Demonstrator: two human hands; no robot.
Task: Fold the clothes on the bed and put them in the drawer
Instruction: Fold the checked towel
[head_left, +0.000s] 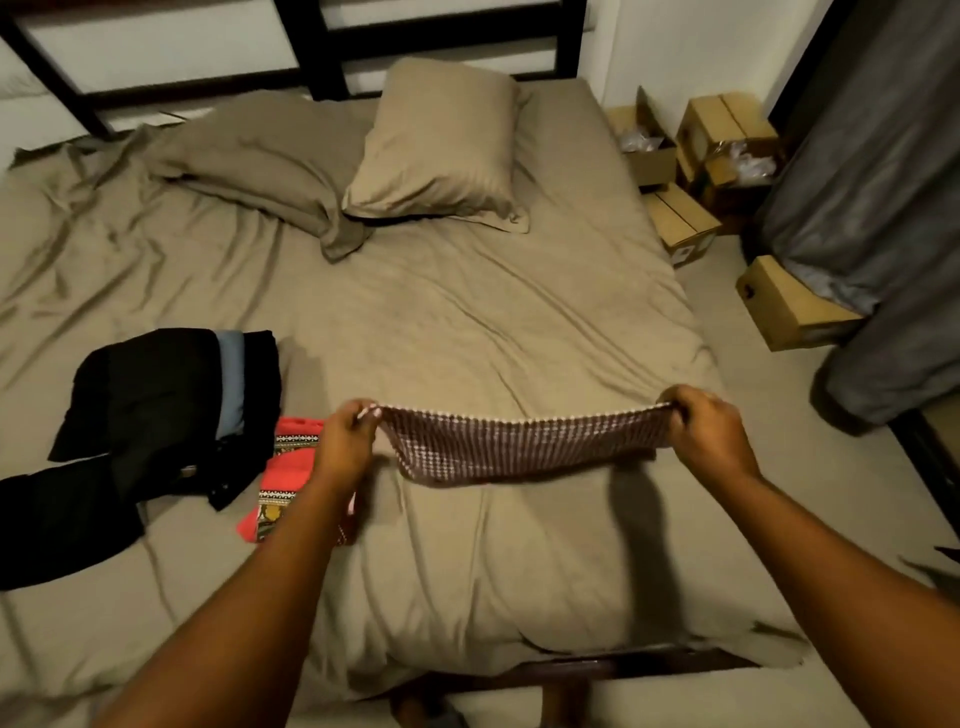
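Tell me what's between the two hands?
In the head view, a brown-and-white patterned cloth stretches between the left hand and right hand, each pinching one end.

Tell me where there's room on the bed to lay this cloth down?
Bare sheet lies under the checkered cloth, between the red garment and the bed's right edge, up to the pillows. Crowded at left: black clothes and the red garment beside your left hand.
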